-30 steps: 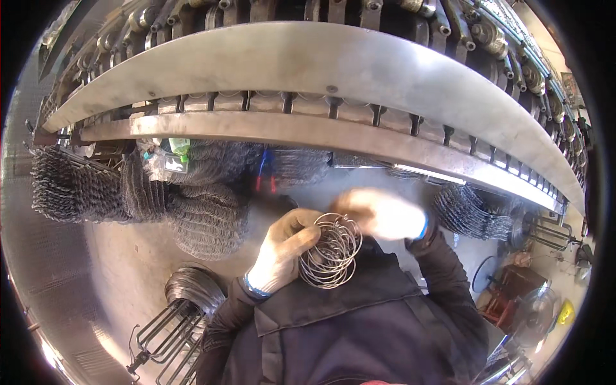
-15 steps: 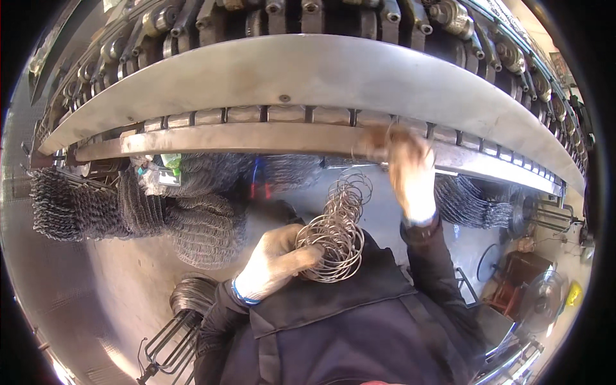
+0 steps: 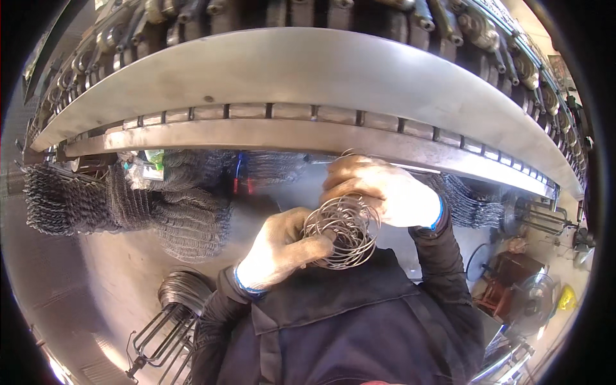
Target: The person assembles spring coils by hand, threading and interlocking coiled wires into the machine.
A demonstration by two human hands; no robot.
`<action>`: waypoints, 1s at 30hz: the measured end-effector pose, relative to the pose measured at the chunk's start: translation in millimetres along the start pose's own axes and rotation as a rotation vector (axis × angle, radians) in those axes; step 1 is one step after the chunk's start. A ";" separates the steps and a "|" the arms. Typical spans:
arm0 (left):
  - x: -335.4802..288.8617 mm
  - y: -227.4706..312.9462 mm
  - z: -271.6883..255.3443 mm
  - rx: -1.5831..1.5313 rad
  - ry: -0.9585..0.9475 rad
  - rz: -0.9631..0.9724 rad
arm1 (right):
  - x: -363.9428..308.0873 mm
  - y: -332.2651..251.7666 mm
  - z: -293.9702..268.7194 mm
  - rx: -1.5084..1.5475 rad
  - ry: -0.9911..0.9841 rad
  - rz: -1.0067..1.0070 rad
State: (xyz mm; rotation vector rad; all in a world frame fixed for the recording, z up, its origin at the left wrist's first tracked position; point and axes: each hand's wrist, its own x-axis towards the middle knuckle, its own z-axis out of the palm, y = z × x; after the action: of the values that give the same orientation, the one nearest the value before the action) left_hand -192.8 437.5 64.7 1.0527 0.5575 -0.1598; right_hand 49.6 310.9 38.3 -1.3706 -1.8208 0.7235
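item: loose bundle of wire rings [image 3: 348,239], steel-coloured, overlapping. held in front of the dark apron [image 3: 333,301], below the machine's metal rail [image 3: 250,133].

left hand [image 3: 273,253]: gloved, blue-edged at the cuff. the bundle is clasped at its left side, the thumb being laid over the rings.

right hand [image 3: 388,189]: gloved likewise, placed at the bundle's top right, fingers bent. a thin wire loop is seen just above the fingers; whether anything is pinched cannot be told, the fingertips being hidden.

containers and holders:
- clear plastic bag [image 3: 136,173], set among dark wire mesh [image 3: 186,221] at left; a green piece [image 3: 154,158] is seen at its top, other contents not made out.
- black rod stand [image 3: 160,337], lower left; a wire coil [image 3: 184,290] is borne at its upper end.
- second rod frame [image 3: 545,217], far right, beside more dark wirework [image 3: 471,202].
- reddish-brown box-like unit [image 3: 513,273], at right; its inside cannot be made out.
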 end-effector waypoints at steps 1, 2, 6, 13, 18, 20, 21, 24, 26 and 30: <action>2.9 -4.0 3.6 -0.004 -0.009 -0.002 | -9.3 4.1 -8.1 0.049 0.029 0.057; 4.6 -6.5 9.8 -0.012 -0.002 0.001 | -20.1 8.9 -16.7 0.100 0.055 0.113; 12.4 -4.8 37.2 -0.038 0.037 -0.024 | -40.3 73.7 -11.6 -1.063 0.549 0.516; 24.9 -5.3 33.3 -0.075 -0.097 -0.038 | -82.9 99.4 -36.6 -1.166 0.415 0.541; 44.4 9.6 28.1 -0.064 -0.189 -0.067 | -53.2 -4.1 -31.4 0.206 0.162 0.253; 49.4 13.7 29.9 -0.037 -0.252 -0.083 | -59.2 -5.8 -20.5 -0.031 0.146 0.156; 50.7 13.0 31.8 -0.034 -0.262 -0.085 | -66.7 -5.2 -27.8 0.039 0.153 0.191; 55.0 11.6 42.0 -0.011 -0.278 -0.064 | -101.1 17.7 -32.8 -0.154 0.533 0.662; 58.8 17.0 56.4 0.066 -0.271 -0.088 | -112.6 59.0 -33.3 -1.105 0.431 0.930; 67.9 16.0 87.9 0.105 -0.282 -0.130 | -166.2 160.9 -61.2 -1.247 0.597 0.556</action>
State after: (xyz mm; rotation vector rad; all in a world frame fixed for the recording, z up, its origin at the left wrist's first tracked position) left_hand -97.4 379.5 75.4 1.0735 0.3638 -0.4488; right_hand 215.1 195.4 -90.1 -2.5467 -1.3280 -0.7357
